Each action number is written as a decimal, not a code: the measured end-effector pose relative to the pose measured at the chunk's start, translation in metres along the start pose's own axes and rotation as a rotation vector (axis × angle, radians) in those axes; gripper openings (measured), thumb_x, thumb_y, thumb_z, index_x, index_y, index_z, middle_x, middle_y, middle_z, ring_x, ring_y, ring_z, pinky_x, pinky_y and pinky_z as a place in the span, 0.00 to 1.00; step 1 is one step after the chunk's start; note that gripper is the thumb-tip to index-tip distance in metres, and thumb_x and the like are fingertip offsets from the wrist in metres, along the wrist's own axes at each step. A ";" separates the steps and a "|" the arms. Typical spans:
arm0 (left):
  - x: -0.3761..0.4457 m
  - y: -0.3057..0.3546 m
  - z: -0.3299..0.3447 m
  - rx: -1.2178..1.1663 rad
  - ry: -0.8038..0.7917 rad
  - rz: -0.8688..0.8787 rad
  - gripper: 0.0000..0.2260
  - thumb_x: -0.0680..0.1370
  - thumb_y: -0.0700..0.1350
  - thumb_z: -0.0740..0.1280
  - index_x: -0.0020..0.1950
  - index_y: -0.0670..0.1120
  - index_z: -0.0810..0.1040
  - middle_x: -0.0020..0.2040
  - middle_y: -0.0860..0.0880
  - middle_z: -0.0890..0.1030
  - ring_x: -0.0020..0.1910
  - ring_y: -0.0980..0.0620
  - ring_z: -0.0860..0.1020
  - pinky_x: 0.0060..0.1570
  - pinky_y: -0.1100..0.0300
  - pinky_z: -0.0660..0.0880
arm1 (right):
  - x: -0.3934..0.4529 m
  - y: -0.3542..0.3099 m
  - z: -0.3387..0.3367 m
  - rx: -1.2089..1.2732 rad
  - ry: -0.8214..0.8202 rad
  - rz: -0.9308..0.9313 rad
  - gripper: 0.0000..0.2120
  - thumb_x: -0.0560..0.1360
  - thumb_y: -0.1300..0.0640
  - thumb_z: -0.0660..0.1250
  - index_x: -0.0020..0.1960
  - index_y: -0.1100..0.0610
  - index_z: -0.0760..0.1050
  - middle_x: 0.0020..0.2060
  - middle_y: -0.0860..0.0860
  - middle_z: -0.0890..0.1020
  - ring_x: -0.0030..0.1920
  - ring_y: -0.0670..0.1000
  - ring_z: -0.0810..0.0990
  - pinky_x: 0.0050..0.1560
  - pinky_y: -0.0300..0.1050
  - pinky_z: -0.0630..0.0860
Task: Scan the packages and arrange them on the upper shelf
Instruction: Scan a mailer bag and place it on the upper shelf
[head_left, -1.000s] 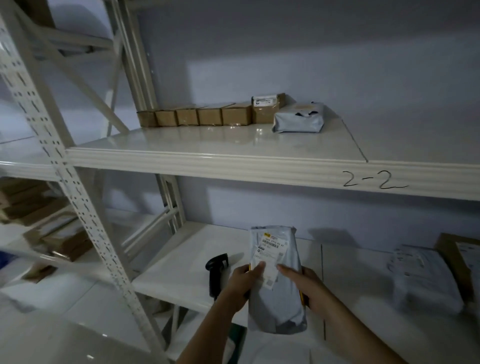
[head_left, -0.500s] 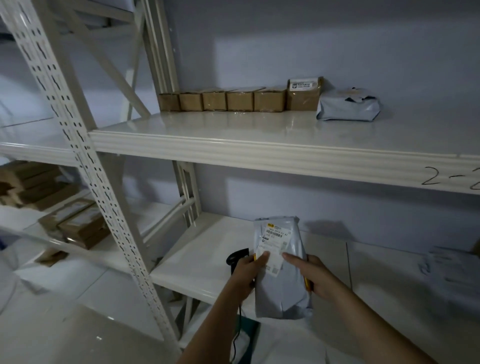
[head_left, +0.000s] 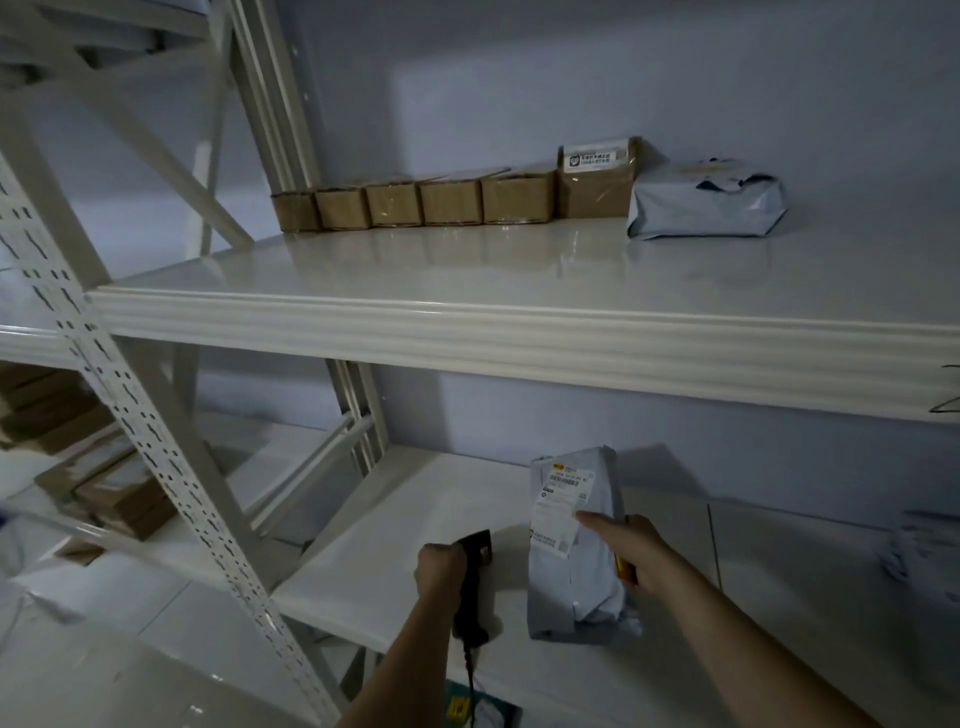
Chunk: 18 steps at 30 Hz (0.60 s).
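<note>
Head view, one entry per item, placed against the upper shelf. Right hand: below the upper shelf, over the lower shelf; thumb laid across the front of the grey mailer package at the lower edge of its white shipping label, the other fingers hidden behind the bag, so it grips the package upright with the label end uppermost; a small yellow object shows at the palm behind the bag, its kind unclear. Left hand: just left of the held package and apart from it, fingers curled tight round the grip of the black barcode scanner, whose head points away from the camera toward the lower shelf and whose cable hangs down from the handle. On the upper shelf, at its back against the wall: a row of five small brown cartons set side by side; touching the right end of that row, a taller brown carton with a white label at its top; just right of that, a grey poly bag lying flat. Below and left of the upper shelf, past the perforated upright: stacked flat brown cartons on a neighbouring rack. Far right on the lower shelf: a pale bagged parcel, blurred.
</note>
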<state>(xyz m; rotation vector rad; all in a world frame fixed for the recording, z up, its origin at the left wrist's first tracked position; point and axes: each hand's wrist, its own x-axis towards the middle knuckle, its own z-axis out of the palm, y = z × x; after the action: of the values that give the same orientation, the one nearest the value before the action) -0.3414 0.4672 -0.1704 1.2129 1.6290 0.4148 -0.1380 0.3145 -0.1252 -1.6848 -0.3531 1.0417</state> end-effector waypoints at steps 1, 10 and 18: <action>0.016 -0.009 0.004 0.057 -0.009 -0.054 0.19 0.76 0.49 0.65 0.61 0.38 0.73 0.53 0.40 0.78 0.51 0.40 0.79 0.53 0.51 0.79 | 0.006 0.004 -0.002 0.002 0.024 0.015 0.29 0.71 0.48 0.77 0.63 0.66 0.76 0.51 0.59 0.85 0.49 0.59 0.85 0.52 0.52 0.83; 0.044 -0.021 0.026 0.126 -0.197 -0.127 0.16 0.80 0.42 0.63 0.64 0.33 0.73 0.63 0.36 0.75 0.62 0.40 0.75 0.61 0.53 0.73 | 0.025 0.019 -0.001 0.030 0.056 0.104 0.22 0.77 0.50 0.71 0.62 0.67 0.77 0.49 0.61 0.86 0.50 0.61 0.85 0.56 0.54 0.82; 0.031 -0.024 0.028 0.181 -0.233 0.142 0.08 0.73 0.39 0.70 0.47 0.36 0.73 0.41 0.41 0.76 0.42 0.43 0.77 0.39 0.53 0.72 | 0.012 0.027 -0.002 0.059 0.004 0.117 0.17 0.75 0.58 0.73 0.60 0.65 0.78 0.50 0.62 0.86 0.52 0.63 0.85 0.58 0.61 0.80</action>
<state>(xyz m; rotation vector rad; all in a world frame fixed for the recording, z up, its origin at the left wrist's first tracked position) -0.3290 0.4751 -0.2162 1.4617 1.4079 0.2073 -0.1370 0.3110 -0.1547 -1.6708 -0.2210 1.1240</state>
